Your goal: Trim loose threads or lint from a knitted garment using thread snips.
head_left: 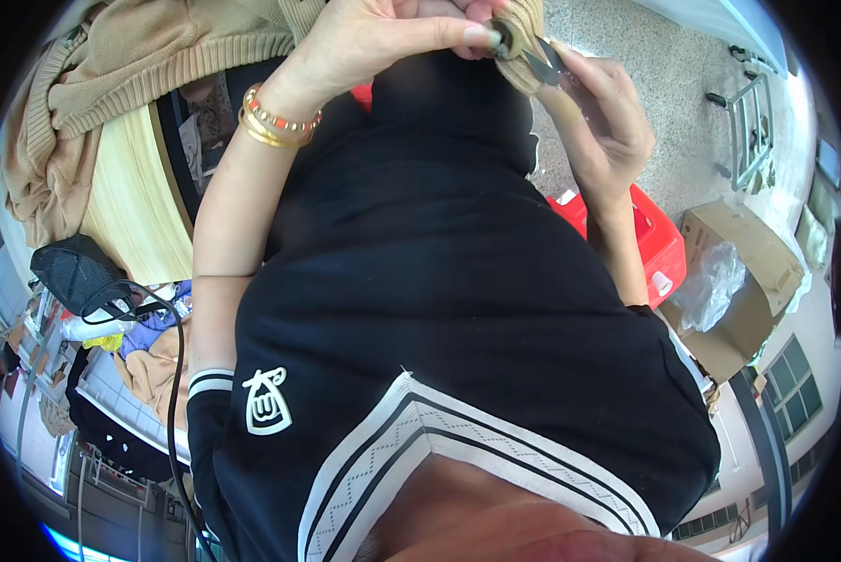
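At the top of the head view, my left hand pinches a piece of beige ribbed knit. A dark round button shows on the knit beside my left thumb. My right hand holds a small pair of snips between thumb and fingers. Its two grey pointed blades are spread a little and lie against the knit, near the button. The grip end of the snips is mostly hidden in my right hand. Part of the knit and some left fingers run past the top edge.
A beige knitted sweater lies over a pale wooden board on the left. A black mesh cap-like thing sits near a dark cable. On the right are a red plastic stool and a cardboard box with clear plastic inside.
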Available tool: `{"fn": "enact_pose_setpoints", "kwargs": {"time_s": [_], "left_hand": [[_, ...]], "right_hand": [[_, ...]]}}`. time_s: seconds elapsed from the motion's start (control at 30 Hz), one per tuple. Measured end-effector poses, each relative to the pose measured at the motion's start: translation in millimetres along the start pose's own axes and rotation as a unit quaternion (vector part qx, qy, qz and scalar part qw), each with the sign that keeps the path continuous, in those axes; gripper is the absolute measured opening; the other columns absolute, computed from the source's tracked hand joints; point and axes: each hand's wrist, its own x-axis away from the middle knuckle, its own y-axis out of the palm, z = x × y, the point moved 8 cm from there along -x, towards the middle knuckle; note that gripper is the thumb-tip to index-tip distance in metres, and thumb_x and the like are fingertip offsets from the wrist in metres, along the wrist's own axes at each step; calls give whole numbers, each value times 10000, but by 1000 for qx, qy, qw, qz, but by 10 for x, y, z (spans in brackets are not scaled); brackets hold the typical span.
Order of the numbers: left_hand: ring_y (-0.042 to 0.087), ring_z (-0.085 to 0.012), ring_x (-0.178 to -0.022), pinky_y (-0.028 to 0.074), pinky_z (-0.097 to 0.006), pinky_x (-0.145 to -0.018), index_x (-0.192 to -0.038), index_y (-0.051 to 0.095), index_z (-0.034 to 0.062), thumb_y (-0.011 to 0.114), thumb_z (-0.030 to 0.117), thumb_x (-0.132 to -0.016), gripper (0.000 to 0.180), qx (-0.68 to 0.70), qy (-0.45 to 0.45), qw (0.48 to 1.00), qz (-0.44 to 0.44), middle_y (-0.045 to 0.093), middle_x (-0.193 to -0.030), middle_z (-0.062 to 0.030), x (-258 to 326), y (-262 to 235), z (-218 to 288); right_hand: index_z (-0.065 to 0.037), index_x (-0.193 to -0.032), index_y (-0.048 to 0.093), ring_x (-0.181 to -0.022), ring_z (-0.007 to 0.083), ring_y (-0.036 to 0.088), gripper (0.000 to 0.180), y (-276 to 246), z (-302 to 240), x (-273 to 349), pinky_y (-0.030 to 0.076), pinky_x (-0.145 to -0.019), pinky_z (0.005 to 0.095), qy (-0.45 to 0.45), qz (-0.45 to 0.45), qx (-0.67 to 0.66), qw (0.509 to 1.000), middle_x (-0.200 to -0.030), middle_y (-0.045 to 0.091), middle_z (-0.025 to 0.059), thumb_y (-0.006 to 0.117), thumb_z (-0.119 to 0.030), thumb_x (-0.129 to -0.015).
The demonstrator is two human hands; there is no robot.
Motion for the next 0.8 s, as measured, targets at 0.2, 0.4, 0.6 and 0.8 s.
{"fn": "enact_pose_setpoints", "kwargs": {"time_s": [0.2, 0.4, 0.6, 0.8], "left_hand": [[658, -66, -859, 536, -195, -753, -1180, 639, -6, 640, 23, -997, 185, -66, 302, 948, -74, 688, -1016, -31, -170, 102, 346], [658, -114, -967, 542, -234, -845, -1209, 664, -33, 622, 129, -1025, 249, -416, 201, 877, 130, 655, -1076, -42, -67, 223, 639], [657, -77, -961, 557, -229, -833, -1250, 649, -30, 573, 160, -1061, 278, -93, 80, 985, 120, 680, -1114, -30, -196, -137, 692], [638, -71, -971, 531, -229, -847, -1224, 646, -14, 609, 122, -1034, 236, -97, 256, 959, 74, 681, -1080, -33, -462, -221, 1080]], "right_hand": [[-33, -1074, 745, -640, 75, 488, 387, -10, 55, -374, 369, -560, 225, -66, 15, -15, 998, -769, 567, 3, 894, -42, -718], [-4, -925, 729, -668, 46, 505, 135, 16, 31, -936, 367, -569, 208, -36, 5, -137, 990, -763, 582, -10, 826, -59, -848], [21, -972, 721, -779, 23, 611, 109, 84, -173, -1349, 469, -672, 164, 20, -4, -249, 968, -870, 685, -18, 757, -76, -937], [-3, -1062, 723, -665, 18, 484, 159, 38, 125, -1646, 331, -579, 187, 30, 30, -237, 971, -803, 613, -50, 697, -142, -990]]}}
